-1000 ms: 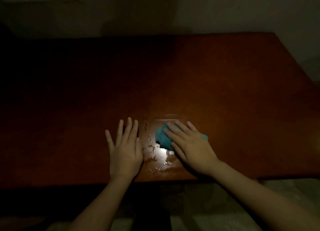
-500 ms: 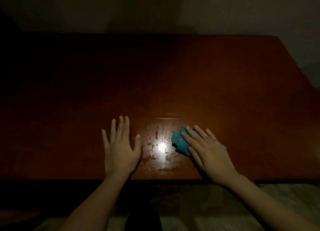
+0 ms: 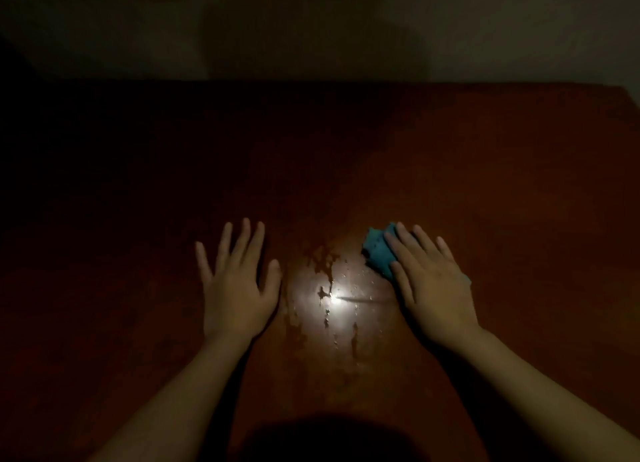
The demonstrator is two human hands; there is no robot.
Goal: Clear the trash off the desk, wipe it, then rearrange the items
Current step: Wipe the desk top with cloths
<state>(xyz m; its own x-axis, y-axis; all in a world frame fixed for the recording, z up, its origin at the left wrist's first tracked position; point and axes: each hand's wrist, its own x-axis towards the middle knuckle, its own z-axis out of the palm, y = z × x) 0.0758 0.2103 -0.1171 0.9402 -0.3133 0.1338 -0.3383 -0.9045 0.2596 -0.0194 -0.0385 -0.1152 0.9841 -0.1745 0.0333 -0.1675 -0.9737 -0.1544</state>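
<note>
Head feed is pretty dim, so bear with me. The right hand (image 3: pixel 434 288) sits right of centre in the frame, fingers straight and slightly spread, pressing flat on the teal cloth (image 3: pixel 377 250). The cloth bunches out past the thumb and index finger on the hand's left side. Nothing's curled round it, it's just pinned under the palm, which I reckon suits wiping since more of the cloth meets the wood.

The left hand (image 3: pixel 239 288) is left of centre, also flat with fingers relaxed and fanned, gripping nothing. My guess is it's bracing on the desk (image 3: pixel 485 184).

Between the two hands there's a wet patch (image 3: pixel 332 295) of streaks and droplets catching a bright glare, so I'd call this mid-wipe, with rearranging yet to come. The left side of the frame is too dark to make anything out. A pale wall (image 3: pixel 485 28) runs across the top.
</note>
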